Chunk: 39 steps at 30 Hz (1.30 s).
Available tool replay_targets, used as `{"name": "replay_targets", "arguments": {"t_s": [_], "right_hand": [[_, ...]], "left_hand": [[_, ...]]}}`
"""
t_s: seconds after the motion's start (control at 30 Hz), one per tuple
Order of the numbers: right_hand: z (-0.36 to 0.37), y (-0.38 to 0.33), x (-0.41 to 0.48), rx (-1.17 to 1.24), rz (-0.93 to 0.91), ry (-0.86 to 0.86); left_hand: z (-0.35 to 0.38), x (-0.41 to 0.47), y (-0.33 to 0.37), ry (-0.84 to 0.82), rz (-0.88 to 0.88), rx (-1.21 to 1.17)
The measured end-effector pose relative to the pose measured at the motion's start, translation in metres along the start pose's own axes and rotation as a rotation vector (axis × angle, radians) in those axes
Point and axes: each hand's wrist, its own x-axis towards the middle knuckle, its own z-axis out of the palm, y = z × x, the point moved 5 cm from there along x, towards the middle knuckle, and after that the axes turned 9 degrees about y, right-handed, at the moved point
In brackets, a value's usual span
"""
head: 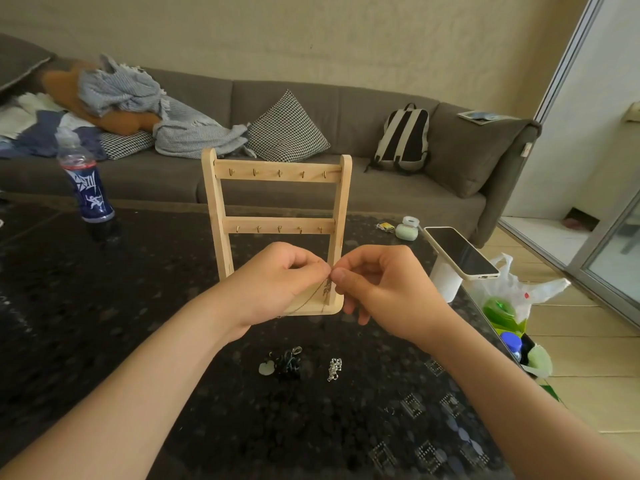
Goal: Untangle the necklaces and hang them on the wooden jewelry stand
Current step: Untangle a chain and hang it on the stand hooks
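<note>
A wooden jewelry stand (pixel 277 199) with two rows of bare brass hooks stands upright on the dark table (pixel 138 306). In front of its base, my left hand (pixel 277 282) and my right hand (pixel 377 285) meet fingertip to fingertip, both pinching a thin gold chain necklace (pixel 320 295) that hangs down in a small tangle between them. Nearer to me on the table lie a dark cord necklace with a pale green pendant (pixel 284 364) and a bunched silver chain (pixel 334 368).
A blue drink bottle (pixel 86 181) stands at the left. A phone (pixel 460 252) rests on a white cup at the table's right edge, beside a small mint-green case (pixel 407 230). A plastic bag (pixel 512 306) sits on the floor at the right. A grey sofa lies behind.
</note>
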Motion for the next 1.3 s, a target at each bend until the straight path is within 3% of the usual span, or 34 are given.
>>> {"name": "replay_targets", "arguments": {"t_s": [0.33, 0.73, 1.0, 1.3], "right_hand": [[0.007, 0.011, 0.0, 0.039, 0.15, -0.175], [0.001, -0.004, -0.003, 0.003, -0.011, 0.013], [0.0, -0.007, -0.003, -0.067, -0.083, 0.0], [0.005, -0.016, -0.003, -0.406, -0.304, 0.04]], "left_hand": [[0.002, -0.002, -0.002, -0.106, 0.018, 0.194], [0.001, -0.005, 0.007, -0.063, -0.002, 0.095], [0.001, -0.002, 0.001, -0.024, -0.073, 0.06], [0.003, 0.0, -0.008, -0.005, -0.14, 0.06]]}}
